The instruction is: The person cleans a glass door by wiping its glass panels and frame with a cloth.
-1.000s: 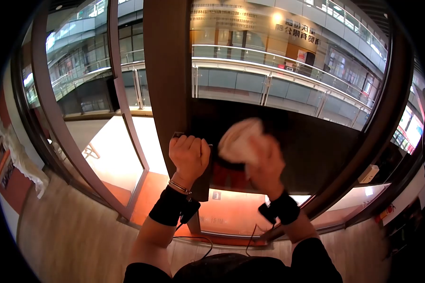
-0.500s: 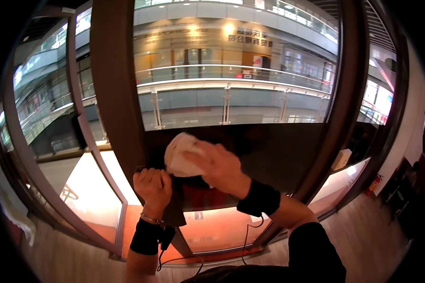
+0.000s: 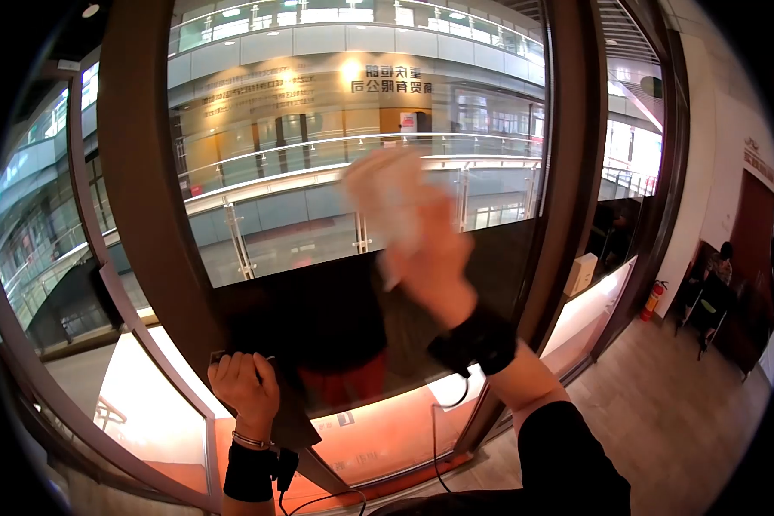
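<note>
My right hand (image 3: pixel 437 262) holds a pale cloth (image 3: pixel 380 191), both smeared by motion, at the glass pane (image 3: pixel 301 198) just above its dark lower band (image 3: pixel 456 297). Lower on the left, my left hand (image 3: pixel 246 389) is closed into a fist against the brown frame (image 3: pixel 150 215). A small dark piece shows behind its knuckles, but what the fingers grip is hidden. Each wrist wears a black band, the right one (image 3: pixel 477 340) with a cable hanging from it.
To the right, a light switch box (image 3: pixel 581 273) is on a frame post. A fire extinguisher (image 3: pixel 654 301) stands by the wall, with a seated person (image 3: pixel 715 268) beyond. On the left is another glass panel with a brown frame (image 3: pixel 159 378).
My right hand has carried the cloth up from the dark band to the clear glass. My left hand stays at the frame. The view has turned to the right.
</note>
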A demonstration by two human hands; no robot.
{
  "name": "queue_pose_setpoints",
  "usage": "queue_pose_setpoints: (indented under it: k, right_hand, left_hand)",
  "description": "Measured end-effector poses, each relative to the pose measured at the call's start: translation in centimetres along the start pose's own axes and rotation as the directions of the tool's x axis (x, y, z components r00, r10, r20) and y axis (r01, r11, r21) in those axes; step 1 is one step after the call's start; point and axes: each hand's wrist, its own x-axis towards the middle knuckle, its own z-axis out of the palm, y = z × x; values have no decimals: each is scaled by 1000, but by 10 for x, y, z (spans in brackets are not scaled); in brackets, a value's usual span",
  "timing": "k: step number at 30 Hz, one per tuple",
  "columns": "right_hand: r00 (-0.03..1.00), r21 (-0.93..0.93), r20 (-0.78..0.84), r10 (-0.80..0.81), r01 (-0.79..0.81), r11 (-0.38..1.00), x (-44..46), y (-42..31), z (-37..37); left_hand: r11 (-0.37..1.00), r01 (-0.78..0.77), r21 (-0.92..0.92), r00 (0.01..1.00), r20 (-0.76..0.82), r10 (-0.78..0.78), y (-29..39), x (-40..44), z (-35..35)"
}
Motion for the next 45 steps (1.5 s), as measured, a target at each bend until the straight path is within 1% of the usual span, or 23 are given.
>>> queue_pose_setpoints:
  k: [2, 4, 6, 9, 10, 11, 14, 17, 20, 21, 22, 23, 24, 26, 29, 30, 32, 34, 36, 38, 42, 44, 45]
  right_hand:
    - [968, 264, 94, -233, 201, 943, -31, -42, 10]
    - [814, 319, 415, -408, 290, 902, -48, -51, 1]
    - [853, 273, 382, -357, 265, 925, -36, -21, -5]
    - [962, -58, 270, -40, 58, 997, -2, 55, -21]
    - [996, -136, 51, -67, 73, 988, 20, 78, -33]
    - [987, -28, -13, 160, -161, 987, 34, 109, -44]
    - [895, -244, -313, 317, -399, 884, 62, 175, -58]
    - [830, -245, -291, 476, -546, 801, 87, 154, -50]
    - [915, -4, -184, 359, -366, 931, 103, 92, -8]
    - [926, 127, 16, 378, -377, 918, 106, 55, 8]
    - [988, 109, 43, 146, -150, 983, 93, 20, 29]
    - [973, 173, -52, -224, 229, 958, 80, -10, 59]
    - [966, 367, 172, -192, 118, 922, 65, -55, 50]
    - [805, 473, 303, -510, 337, 814, 57, -85, 39]
    - [897, 306, 260, -357, 274, 912, 76, -53, 40]
    - [861, 255, 472, -190, 72, 964, 102, -42, 14]
    - [953, 23, 35, -301, 301, 953, 125, 38, 23]
    - [967, -157, 221, 127, -93, 983, 158, 121, -9]
    - [952, -309, -71, 297, -304, 901, 168, 154, -56]
    - [896, -420, -165, 413, -443, 792, 164, 194, -79]
    - [875, -436, -209, 437, -484, 759, 163, 153, -64]
    - [909, -388, -152, 388, -416, 823, 170, 116, -48]
    - [957, -321, -112, 269, -291, 901, 170, 100, -33]
  left_hand:
    - [1000, -10, 9, 1000, 3, 10, -1, -3, 2]
    - [1000, -11, 25, 1000, 10, 11, -1, -4, 1]
    - [1000, 4, 28, 1000, 25, -5, -2, -6, 0]
    - [999, -19, 42, 999, -35, 21, -2, -5, 4]
    - [999, -9, 33, 1000, -21, 9, -2, -5, 5]
    - [1000, 0, 25, 1000, -7, 0, -2, -7, 4]
    - [1000, 12, 20, 1000, -5, -12, -1, -8, 5]
    - [1000, 15, 26, 1000, -1, -15, 0, -10, 4]
    - [999, 13, 48, 1000, 1, -13, -2, -9, 3]
    - [999, 15, 52, 1000, 4, -15, -1, -10, 4]
    - [998, 18, 53, 1000, 9, -18, -1, -11, 4]
    - [999, 3, 53, 1000, 7, -3, -1, -12, 4]
    - [999, -8, 54, 1000, 4, 7, -3, -12, 5]
    - [998, -12, 58, 1000, 4, 11, -3, -11, 4]
    - [998, -3, 56, 1000, 20, 2, -2, -11, 1]
    - [999, 1, 49, 1000, 21, -2, -2, -11, 1]
    - [999, 11, 35, 1000, 20, -11, -1, -13, 1]
    - [1000, 11, 20, 1000, 13, -11, 0, -13, 1]
    - [1000, 2, 7, 1000, 13, -2, 0, -12, 1]
    - [1000, 3, 7, 1000, 18, -3, -2, -12, -1]
    - [999, 30, 28, 1000, 1, -30, 1, -13, 2]
    - [999, 34, 38, 999, -1, -34, 2, -13, 2]
    - [998, 37, 41, 999, -3, -37, 3, -13, 3]
